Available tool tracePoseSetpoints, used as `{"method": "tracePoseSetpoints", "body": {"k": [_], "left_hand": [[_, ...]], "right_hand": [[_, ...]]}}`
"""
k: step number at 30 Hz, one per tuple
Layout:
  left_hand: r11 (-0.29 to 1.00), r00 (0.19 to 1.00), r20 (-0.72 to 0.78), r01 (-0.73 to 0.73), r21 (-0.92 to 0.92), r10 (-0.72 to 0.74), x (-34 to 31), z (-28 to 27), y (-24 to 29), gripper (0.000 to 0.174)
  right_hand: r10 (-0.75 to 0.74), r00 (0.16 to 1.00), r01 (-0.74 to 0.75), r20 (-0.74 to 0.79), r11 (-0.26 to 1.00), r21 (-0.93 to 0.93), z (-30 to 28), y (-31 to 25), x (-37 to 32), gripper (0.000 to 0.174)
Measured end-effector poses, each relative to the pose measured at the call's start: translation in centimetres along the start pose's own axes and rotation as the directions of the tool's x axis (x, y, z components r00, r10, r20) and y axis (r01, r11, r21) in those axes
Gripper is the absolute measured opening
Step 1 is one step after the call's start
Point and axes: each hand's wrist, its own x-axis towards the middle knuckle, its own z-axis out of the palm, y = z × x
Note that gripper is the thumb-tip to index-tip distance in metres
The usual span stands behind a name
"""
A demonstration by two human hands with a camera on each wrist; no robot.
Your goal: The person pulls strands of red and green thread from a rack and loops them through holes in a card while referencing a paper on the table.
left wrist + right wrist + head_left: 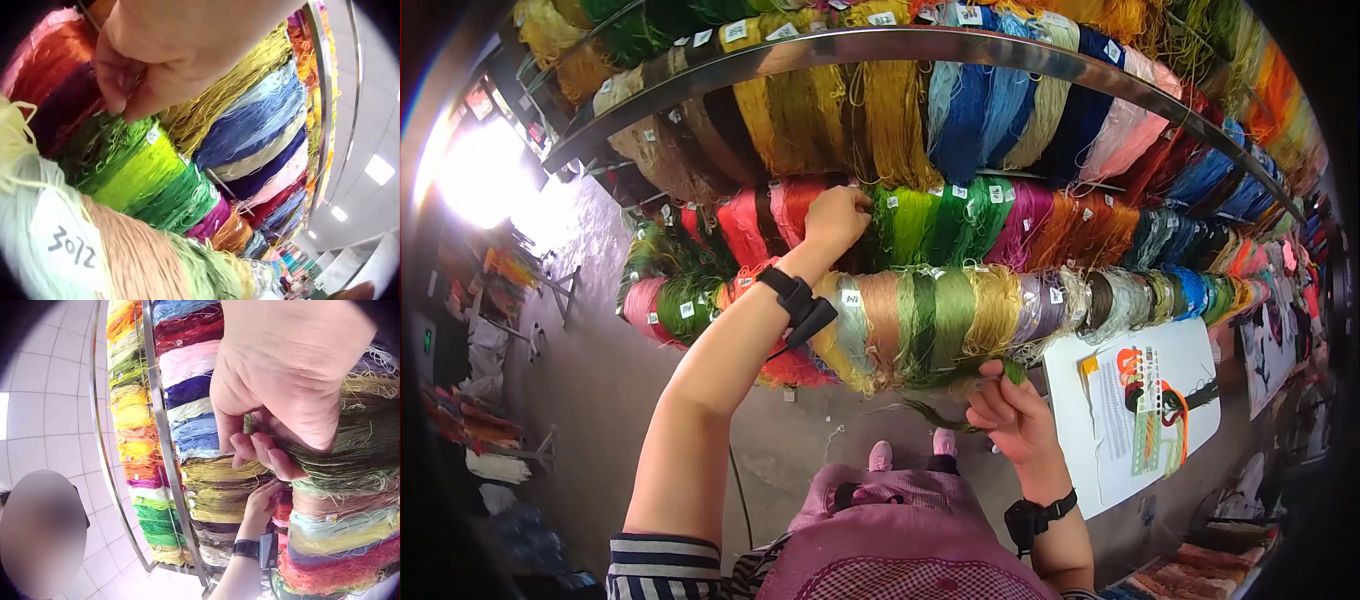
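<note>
My left hand (837,218) reaches up to the middle row of hanging thread skeins, its fingers curled in. In the left wrist view its thumb and fingertips pinch at the top of a dark green skein (94,140), beside a bright lime skein (134,172). Lower and to the right, my right hand (1012,405) grips a bundle of green thread (1014,372), and loose strands trail off to its left. The right wrist view shows the fingers curled round these dark green strands (300,456), alongside the front row of skeins.
A metal rail (900,42) curves across the rack above the upper row. White number labels, such as a tag (67,240), mark the skeins. At right, a white board (1065,400) carries a printed sheet and coloured thread samples. A bright window (490,180) lies at far left.
</note>
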Motion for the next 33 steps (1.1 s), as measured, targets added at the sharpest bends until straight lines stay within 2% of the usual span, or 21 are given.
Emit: {"method": "tracePoseSetpoints", "body": {"k": [1, 5, 7, 11, 13, 14, 16, 17, 19, 20, 21, 22, 23, 25, 26, 28, 29, 31, 32, 33], "left_hand": [[0.997, 0.998, -0.047, -0.026, 0.071, 0.03, 0.2, 0.1, 0.2, 0.022], [0.982, 0.999, 0.009, 0.051, 0.18, -0.054, 1.1, 0.4, 1.5, 0.017], [0.961, 0.997, -0.082, 0.027, 0.275, -0.005, 1.0, 1.1, 1.7, 0.015], [0.96, 0.984, -0.157, -0.034, 0.279, 0.08, 0.8, 1.5, 0.5, 0.017], [0.992, 0.999, -0.043, 0.006, 0.124, -0.001, 0.5, 0.4, 0.8, 0.016], [0.992, 0.999, -0.044, 0.009, 0.128, -0.004, 0.3, 0.4, 0.4, 0.016], [0.997, 0.997, -0.021, -0.077, -0.02, 0.077, -0.3, 0.4, -0.5, 0.014], [0.997, 0.997, -0.022, -0.072, -0.018, 0.072, -0.6, 0.4, -1.0, 0.014], [0.911, 0.987, 0.153, 0.113, -0.397, -0.056, -1.2, 0.1, -1.4, 0.009], [0.909, 0.987, 0.152, 0.116, -0.4, -0.059, -1.6, 0.0, -1.6, 0.009], [0.773, 0.948, 0.277, 0.29, -0.564, -0.153, -2.1, -0.8, -0.7, 0.007], [0.582, 0.885, 0.415, 0.454, -0.675, -0.21, -2.8, -1.5, 0.3, 0.006], [0.577, 0.885, 0.414, 0.456, -0.678, -0.212, -3.7, -2.2, 1.3, 0.006], [0.524, 0.83, 0.536, 0.527, -0.669, -0.151, -5.9, -3.4, 3.4, 0.007], [0.537, 0.828, 0.552, 0.511, -0.671, -0.099, -7.1, -3.7, 4.7, 0.005], [0.543, 0.852, 0.523, 0.426, -0.724, 0.028, -9.2, -3.6, 6.1, 0.006], [0.542, 0.854, 0.52, 0.424, -0.726, 0.03, -10.0, -3.4, 6.4, 0.006], [0.669, 0.846, 0.514, 0.299, -0.68, 0.145, -11.5, -3.1, 7.0, 0.006], [0.668, 0.846, 0.512, 0.298, -0.682, 0.146, -12.1, -3.3, 7.4, 0.006], [0.78, 0.884, 0.439, 0.158, -0.605, 0.162, -12.7, -4.0, 8.3, 0.006]], "right_hand": [[0.002, 1.0, -0.003, -0.011, 1.0, -0.015, -0.5, -0.3, 0.2, 0.027], [0.014, 1.0, -0.015, -0.023, 0.999, -0.044, -0.9, -2.2, 1.8, 0.02], [0.046, 0.999, -0.046, 0.0, 0.993, -0.109, -1.2, -3.0, 2.5, 0.018], [0.081, 0.997, -0.082, -0.013, 0.987, -0.139, -1.6, -4.1, 4.0, 0.017], [0.109, 0.994, -0.106, 0.007, 0.983, -0.148, -1.8, -4.3, 4.7, 0.016], [0.112, 0.994, -0.109, 0.01, 0.983, -0.145, -2.0, -4.4, 5.0, 0.016], [0.14, 0.99, -0.136, 0.02, 0.978, -0.157, -2.1, -4.3, 5.8, 0.016], [0.145, 0.989, -0.14, 0.022, 0.978, -0.156, -2.0, -4.3, 6.2, 0.016], [0.162, 0.987, -0.157, 0.018, 0.972, -0.175, -1.8, -4.1, 6.9, 0.017], [0.166, 0.986, -0.16, 0.018, 0.971, -0.177, -2.0, -3.9, 7.3, 0.017], [0.169, 0.985, -0.162, 0.024, 0.97, -0.18, -2.3, -3.6, 7.8, 0.017], [0.173, 0.985, -0.164, 0.03, 0.969, -0.184, -2.3, -3.5, 8.2, 0.018], [0.176, 0.984, -0.168, 0.028, 0.968, -0.188, -1.9, -3.6, 8.7, 0.018], [0.161, 0.986, -0.163, -0.033, 0.939, -0.304, -0.4, -3.5, 10.2, 0.022], [0.163, 0.986, -0.165, -0.033, 0.937, -0.307, 0.4, -3.3, 10.9, 0.022], [0.111, 0.983, -0.166, -0.148, 0.887, -0.432, 1.8, -2.7, 12.3, 0.024], [0.11, 0.98, -0.174, -0.163, 0.872, -0.457, 1.5, -2.3, 13.0, 0.03], [0.123, 0.973, -0.201, -0.195, 0.868, -0.455, 1.8, -2.0, 13.9, 0.033], [0.138, 0.964, -0.229, -0.228, 0.865, -0.447, 1.9, -1.8, 14.1, 0.037], [0.137, 0.964, -0.229, -0.229, 0.864, -0.448, 1.8, -1.8, 14.1, 0.037]]}}
